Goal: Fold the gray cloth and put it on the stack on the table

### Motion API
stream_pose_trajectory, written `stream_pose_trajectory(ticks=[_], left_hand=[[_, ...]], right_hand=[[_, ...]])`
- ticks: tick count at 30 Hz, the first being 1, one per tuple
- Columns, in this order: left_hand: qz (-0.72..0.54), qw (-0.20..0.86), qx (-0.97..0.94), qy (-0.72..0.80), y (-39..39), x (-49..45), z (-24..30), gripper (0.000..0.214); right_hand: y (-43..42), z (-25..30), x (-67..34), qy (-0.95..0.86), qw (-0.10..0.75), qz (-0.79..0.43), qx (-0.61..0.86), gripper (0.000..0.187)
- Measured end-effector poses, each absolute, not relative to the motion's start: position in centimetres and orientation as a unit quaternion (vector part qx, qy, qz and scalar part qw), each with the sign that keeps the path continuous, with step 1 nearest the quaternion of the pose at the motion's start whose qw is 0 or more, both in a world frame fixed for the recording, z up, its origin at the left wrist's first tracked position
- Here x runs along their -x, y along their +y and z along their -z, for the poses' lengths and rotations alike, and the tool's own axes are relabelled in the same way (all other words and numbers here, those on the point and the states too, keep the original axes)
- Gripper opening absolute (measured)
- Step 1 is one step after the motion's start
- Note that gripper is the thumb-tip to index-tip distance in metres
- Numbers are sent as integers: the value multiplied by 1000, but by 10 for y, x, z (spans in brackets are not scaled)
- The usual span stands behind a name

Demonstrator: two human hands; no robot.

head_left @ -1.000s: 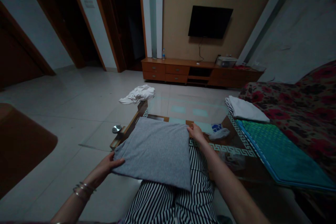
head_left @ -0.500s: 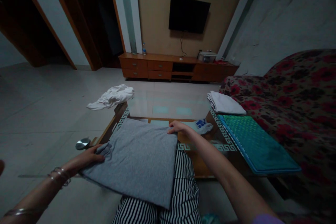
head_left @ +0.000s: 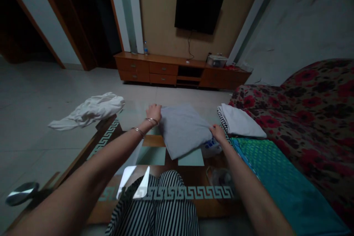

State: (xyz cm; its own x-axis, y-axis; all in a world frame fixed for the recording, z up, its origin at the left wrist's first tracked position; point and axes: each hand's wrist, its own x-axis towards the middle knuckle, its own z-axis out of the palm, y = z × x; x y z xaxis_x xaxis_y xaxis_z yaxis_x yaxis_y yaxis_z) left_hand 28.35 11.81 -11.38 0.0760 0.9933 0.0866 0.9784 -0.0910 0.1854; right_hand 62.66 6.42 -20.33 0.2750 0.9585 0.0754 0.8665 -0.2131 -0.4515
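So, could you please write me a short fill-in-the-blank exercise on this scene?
1. A folded grey cloth lies between the left hand and the right hand, on a glass ____ with a Greek-key border.
2. The left hand wears thin metal ____ at its wrist.
3. The sofa beside the teal quilted mat has a red ____ pattern.

Answers: coffee table; bangles; floral.
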Motion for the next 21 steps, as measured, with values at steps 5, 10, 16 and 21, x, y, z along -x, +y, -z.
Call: stream_pose_trajectory(ticks=[5,10,16,21], left_hand=[[-75,50,-790,606,48,-343,187,50],[-62,5,-854,516,-20,-346,230,62],[-71,-19,-854,514,-6,-354,246,49],[-68,-7,-881,468,68,-372,252,48]], right_hand=[[59,233,-664,-581,228,-116,773,54],[50,252,-668,-680,320,-106,651,49],[76,253,-667,-656,293,-102,688,33],[113,245,-675,-612,259,-67,744,34]])
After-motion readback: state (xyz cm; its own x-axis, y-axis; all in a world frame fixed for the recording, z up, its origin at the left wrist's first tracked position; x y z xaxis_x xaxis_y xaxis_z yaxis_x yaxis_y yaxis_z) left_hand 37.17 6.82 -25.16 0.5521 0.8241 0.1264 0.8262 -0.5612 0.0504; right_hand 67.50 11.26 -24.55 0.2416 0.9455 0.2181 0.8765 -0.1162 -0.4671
